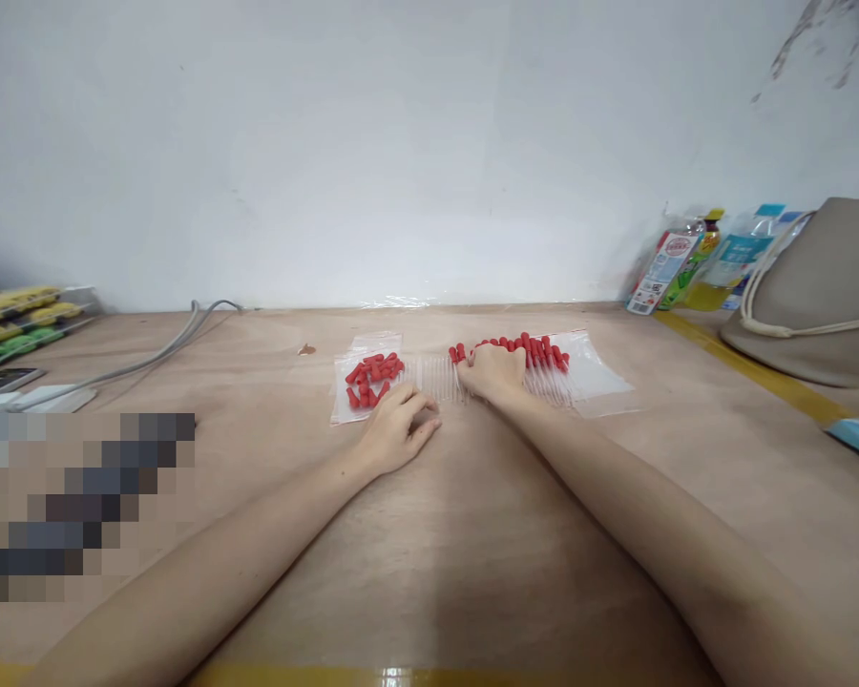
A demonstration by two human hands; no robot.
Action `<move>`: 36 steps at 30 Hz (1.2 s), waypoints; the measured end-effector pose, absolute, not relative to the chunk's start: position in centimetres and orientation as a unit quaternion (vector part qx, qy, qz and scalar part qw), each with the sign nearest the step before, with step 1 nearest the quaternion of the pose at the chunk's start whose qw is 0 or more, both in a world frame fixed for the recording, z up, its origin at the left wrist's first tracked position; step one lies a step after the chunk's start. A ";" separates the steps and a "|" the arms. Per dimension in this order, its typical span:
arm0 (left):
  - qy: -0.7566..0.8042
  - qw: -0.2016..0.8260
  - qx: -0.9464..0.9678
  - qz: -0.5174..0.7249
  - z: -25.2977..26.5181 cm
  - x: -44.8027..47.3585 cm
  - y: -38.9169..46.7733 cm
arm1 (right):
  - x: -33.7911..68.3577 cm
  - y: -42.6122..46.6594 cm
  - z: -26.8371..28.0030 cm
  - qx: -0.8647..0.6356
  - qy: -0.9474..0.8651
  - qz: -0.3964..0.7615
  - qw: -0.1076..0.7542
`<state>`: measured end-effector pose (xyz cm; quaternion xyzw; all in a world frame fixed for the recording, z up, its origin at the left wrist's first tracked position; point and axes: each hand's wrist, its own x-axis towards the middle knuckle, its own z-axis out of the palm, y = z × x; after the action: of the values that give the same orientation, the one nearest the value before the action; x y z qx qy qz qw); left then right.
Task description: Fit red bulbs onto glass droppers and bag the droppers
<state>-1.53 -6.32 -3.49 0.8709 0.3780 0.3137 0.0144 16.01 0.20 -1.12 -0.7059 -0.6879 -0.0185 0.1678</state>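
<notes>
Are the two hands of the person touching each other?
No, the left hand and the right hand are apart, with thin clear tubes visible between them.

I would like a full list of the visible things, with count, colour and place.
Loose bulbs: many, red, on left bag
Left bag: one, clear, table centre-left
Bare tubes: many, clear, between bags
Bulb-topped tubes: many, red and clear, around right hand
Right bag: one, whitish, right of right hand
Cable: one, grey, left
Packets: several, yellow and green, far left
Phone-like object: one, dark, far left
Carton: one, whitish, back right
Bottles: at least two, coloured caps, back right
Corded hat or bag: one, beige, right
Tape: two strips, yellow, right and front
Table: one, brown
Wall: one, white, behind
Left hand: one, beside left bag
Right hand: one, at bulb-topped tubes
</notes>
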 end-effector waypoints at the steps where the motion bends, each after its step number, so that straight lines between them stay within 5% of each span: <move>1: 0.377 0.013 0.872 0.313 -3.5 -1.5 -6.3 | 16.0 0.2 -1.2 -0.705 -0.689 -0.019 0.168; 25: 0.380 0.011 0.874 0.302 -3.7 -1.5 -6.3 | 16.1 -0.7 -0.5 -0.694 -0.712 -0.016 0.103; 36: 0.560 -0.160 0.743 0.330 -2.1 -4.0 -4.5 | 18.1 -5.3 -2.0 -0.574 -0.780 -0.160 0.191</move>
<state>-3.97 -4.46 -2.06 0.7433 0.5599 0.3295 -0.1597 18.11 -5.26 -2.01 -0.5744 -0.7798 -0.1596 0.1909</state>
